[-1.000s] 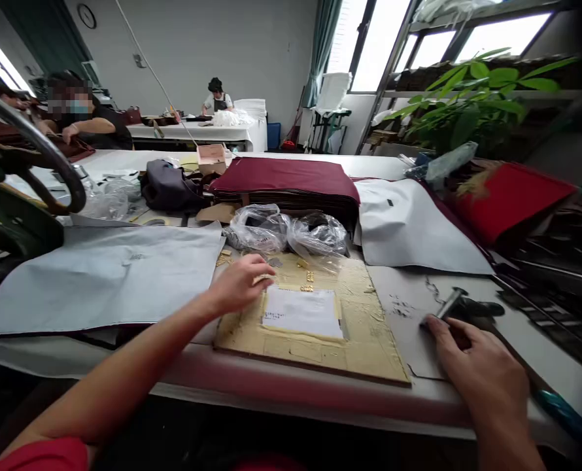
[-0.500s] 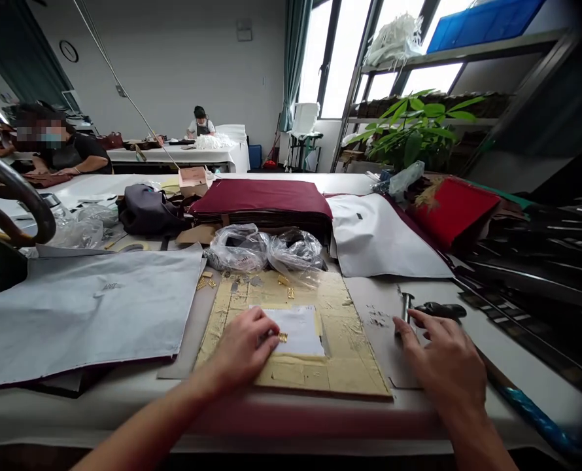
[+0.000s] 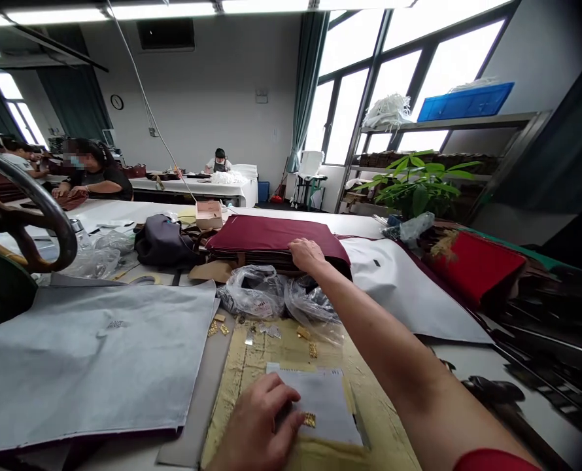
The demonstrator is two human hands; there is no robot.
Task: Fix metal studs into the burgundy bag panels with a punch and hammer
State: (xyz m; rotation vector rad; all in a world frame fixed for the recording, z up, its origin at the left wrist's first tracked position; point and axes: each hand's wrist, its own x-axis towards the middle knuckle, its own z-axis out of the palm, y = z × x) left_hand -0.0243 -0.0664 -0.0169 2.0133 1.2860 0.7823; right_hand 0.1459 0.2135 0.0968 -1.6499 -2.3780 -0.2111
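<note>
My left hand (image 3: 266, 418) rests on a white paper sheet (image 3: 320, 389) on a board (image 3: 239, 376) covered with yellowish tape. Its fingers are loosely bent, with a gap between forefinger and thumb. The thumb tip lies against a small gold metal piece (image 3: 310, 419). Across the table, my right hand (image 3: 307, 254) has its fingers curled at the front edge of a burgundy panel (image 3: 276, 230), the top one of a stack. The arm crosses over the board's right side. The thumb's underside is hidden.
Clear plastic bags (image 3: 254, 291) stand before the stack. More gold pieces (image 3: 217, 326) lie at the board's upper left. Grey panels (image 3: 104, 360) spread at left, beside a machine handwheel (image 3: 50, 216). A dark-handled tool (image 3: 494, 389) lies right. People work at tables behind.
My right hand has left the metal tool at the right and reached forward to the burgundy stack. My left hand stays by the gold piece, its fingers slightly more apart. The view has tilted up.
</note>
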